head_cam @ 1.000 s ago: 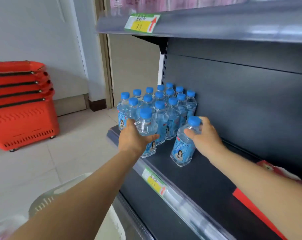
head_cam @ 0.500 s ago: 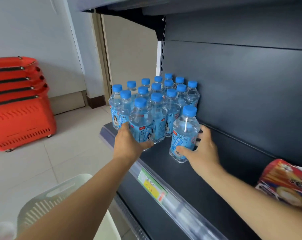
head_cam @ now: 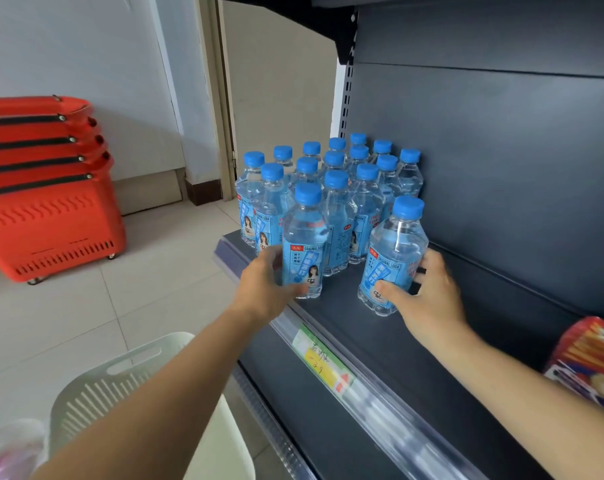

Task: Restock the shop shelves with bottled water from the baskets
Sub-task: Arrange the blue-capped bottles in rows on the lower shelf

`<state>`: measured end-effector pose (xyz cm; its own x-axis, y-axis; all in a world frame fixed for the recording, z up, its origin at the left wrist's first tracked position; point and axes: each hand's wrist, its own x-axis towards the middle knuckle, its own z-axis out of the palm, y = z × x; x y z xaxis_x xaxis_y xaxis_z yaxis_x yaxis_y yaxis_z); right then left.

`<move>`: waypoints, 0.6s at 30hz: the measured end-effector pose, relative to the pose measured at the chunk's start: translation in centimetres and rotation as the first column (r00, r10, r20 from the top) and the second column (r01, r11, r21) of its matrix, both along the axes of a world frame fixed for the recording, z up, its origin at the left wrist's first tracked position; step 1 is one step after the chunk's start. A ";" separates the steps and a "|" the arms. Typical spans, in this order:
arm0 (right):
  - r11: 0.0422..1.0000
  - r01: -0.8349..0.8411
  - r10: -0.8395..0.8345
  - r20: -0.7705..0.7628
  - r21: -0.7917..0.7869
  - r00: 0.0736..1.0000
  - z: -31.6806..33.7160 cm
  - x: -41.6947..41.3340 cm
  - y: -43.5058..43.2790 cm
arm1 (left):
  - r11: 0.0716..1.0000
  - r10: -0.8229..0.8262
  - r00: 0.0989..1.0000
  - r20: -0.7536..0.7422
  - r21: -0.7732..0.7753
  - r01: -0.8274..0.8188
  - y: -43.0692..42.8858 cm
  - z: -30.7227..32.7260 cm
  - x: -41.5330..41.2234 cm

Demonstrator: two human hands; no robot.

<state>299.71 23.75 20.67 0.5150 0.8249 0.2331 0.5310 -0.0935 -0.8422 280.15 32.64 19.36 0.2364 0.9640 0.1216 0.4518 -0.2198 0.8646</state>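
Setting down, both hands: the step I judge to be under way.
Red baskets (head_cam: 47, 216): nested stack on the floor, well left of the shelf (head_cam: 356, 327).
White basket (head_cam: 120, 393): under my left forearm, just off the shelf's front edge; contents hidden.
Left hand (head_cam: 264, 289): fingers curled round the lower label of the front-edge bottle (head_cam: 304, 244), thumb across its front.
Front-edge bottle: upright, base on the shelf near its front edge, close against the stocked block (head_cam: 335, 181).
Stocked block: upright rows filling the shelf's back left corner.
Right-hand bottle (head_cam: 394, 258): upright on the shelf, standing apart from the block.
Right hand (head_cam: 428, 299): wrapped round that bottle's base from the right, thumb in front, fingers behind.
Governing relation: both long axes vertical; the stocked block lies left of and beyond the right-hand bottle, so I judge my right hand must slide it left and back to close the gap.
Snack packet (head_cam: 588, 362): right end of the shelf, well apart.
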 end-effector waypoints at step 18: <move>0.991 0.133 -0.132 0.044 -0.023 0.990 -1.8 -1.4 0.1 | 0.937 0.289 0.949 0.128 0.166 -0.308 -2.2 -0.5 3.6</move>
